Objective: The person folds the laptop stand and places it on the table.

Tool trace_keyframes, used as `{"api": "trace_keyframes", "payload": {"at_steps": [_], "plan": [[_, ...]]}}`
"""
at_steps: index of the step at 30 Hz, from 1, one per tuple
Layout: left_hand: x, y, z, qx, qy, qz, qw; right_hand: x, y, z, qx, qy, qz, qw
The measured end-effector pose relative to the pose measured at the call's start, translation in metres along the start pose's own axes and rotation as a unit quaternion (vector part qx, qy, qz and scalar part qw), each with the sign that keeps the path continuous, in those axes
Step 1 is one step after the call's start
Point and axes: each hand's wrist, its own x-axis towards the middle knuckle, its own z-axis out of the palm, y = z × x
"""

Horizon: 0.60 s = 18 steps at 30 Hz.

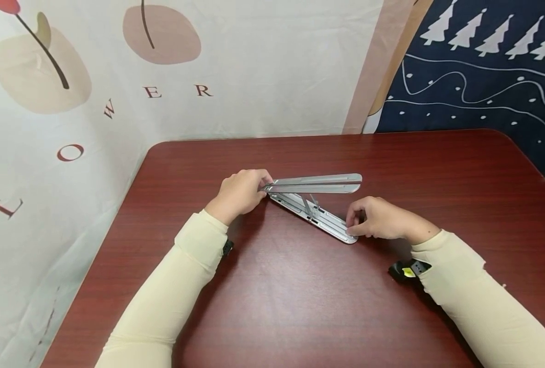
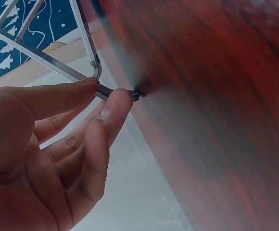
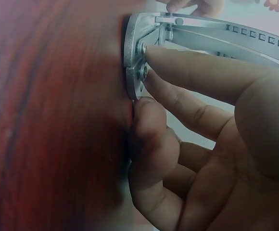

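Backdrop: pale printed cloth [image 1: 272, 76]. In front, red-brown table [image 1: 272, 306]. Near its middle, a folding metal stand [image 1: 318, 188], spanned between two hands and partly open. Upper bars [image 1: 316, 180] slant over the lower bars [image 1: 331, 225]: joined at the left end, well apart at the right, their free end unheld.

Left hand [image 1: 241, 191]: pinches the joined end between thumb and fingers. Risk: a sudden closing there would likely nip fingertips, as they sit right at the joint. Right hand [image 1: 383, 219]: curled, thumb and fingertips pinching the rounded far end of the lower bars. If it lets go while the left lifts or twists, the stand could swing or scrape the table.

Thin strut [image 1: 307, 204] between the bars: seating too small to tell. If loose, the upper bars could drop towards the right fingers.

Dark tip [image 2: 135, 96] pokes past the left fingers; a slight grip there might slip. Smallest: two screws [image 3: 143, 49] under the right fingertips; sideways pressure on these could skew the paired bars
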Motion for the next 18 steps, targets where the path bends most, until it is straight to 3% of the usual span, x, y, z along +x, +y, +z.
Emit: {"api": "trace_keyframes", "payload": {"at_steps": [18], "plan": [[0.012, 0.003, 0.001, 0.010, 0.007, 0.009, 0.9999, 0.001, -0.008, 0.011, -0.014, -0.009, -0.028, 0.999]]}}
